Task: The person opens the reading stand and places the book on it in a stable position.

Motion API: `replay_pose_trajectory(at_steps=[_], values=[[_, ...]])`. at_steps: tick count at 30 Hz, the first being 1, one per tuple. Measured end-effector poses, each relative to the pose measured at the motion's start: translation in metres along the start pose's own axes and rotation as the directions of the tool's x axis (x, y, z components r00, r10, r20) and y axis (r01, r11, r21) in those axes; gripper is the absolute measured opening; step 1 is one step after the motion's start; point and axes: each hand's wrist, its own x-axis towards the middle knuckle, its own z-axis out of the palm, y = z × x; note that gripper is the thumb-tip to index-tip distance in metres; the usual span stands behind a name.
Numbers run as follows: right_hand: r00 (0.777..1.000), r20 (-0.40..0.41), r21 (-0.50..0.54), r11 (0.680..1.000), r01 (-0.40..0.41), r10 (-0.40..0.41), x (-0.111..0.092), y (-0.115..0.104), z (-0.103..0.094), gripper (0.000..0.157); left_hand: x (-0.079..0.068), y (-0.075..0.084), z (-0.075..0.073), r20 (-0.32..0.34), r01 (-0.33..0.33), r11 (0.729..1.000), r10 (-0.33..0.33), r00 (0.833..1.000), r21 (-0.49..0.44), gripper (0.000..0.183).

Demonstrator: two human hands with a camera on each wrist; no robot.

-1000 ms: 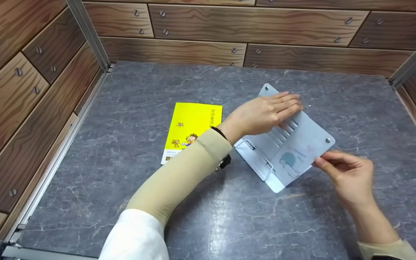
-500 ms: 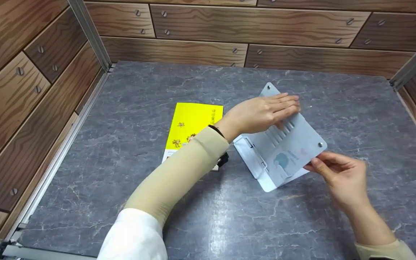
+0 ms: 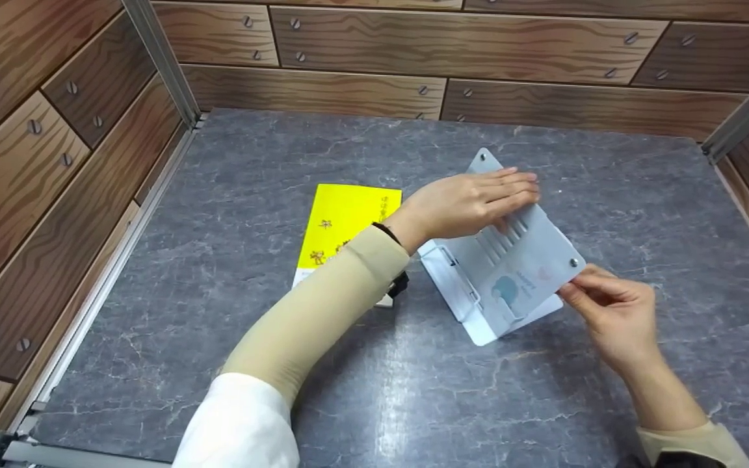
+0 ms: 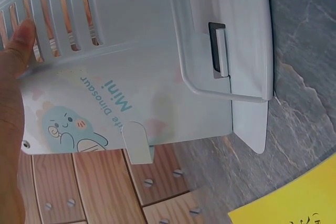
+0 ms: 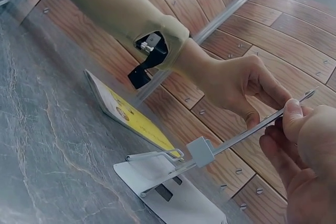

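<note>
A pale blue metal book stand stands on the table, its slotted panel tilted up from a base plate. Its front carries a dinosaur print, a wire bar and a small page clip. My left hand grips the panel's upper part, thumb on the slotted front and fingers over the far edge. At the panel's right corner, my right hand pinches the edge between thumb and fingers. The right fingertips behind the panel are partly hidden in the head view.
A yellow booklet with cartoon figures lies left of the stand, partly covered by my left forearm. Wood-patterned walls and metal posts border the grey marbled table.
The panel's right corner has shifted left and slightly toward me, with my right hand following. More of the base plate shows beneath it. My left hand has barely moved.
</note>
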Motion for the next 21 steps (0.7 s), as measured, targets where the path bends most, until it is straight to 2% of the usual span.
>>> replay_pose_trajectory(at_steps=[5, 13, 21], values=[[1.0, -0.001, -0.017, 1.0, 0.015, -0.015, -0.001, 0.0, 0.0, 0.017, 0.0, -0.001, 0.001, -0.028, -0.026, 1.0, 0.026, 0.999, 0.001, 0.038], [0.998, 0.051, -0.035, 0.999, 0.025, -0.023, -0.002, -0.003, 0.007, 0.018, 0.0, -0.001, 0.0, -0.07, -0.08, 0.997, 0.079, 0.994, 0.001, 0.036], [0.999, 0.047, -0.083, 0.997, -0.004, 0.008, -0.001, -0.005, 0.019, 0.02, -0.002, -0.001, -0.003, -0.078, -0.085, 0.996, 0.086, 0.993, 0.023, 0.036]])
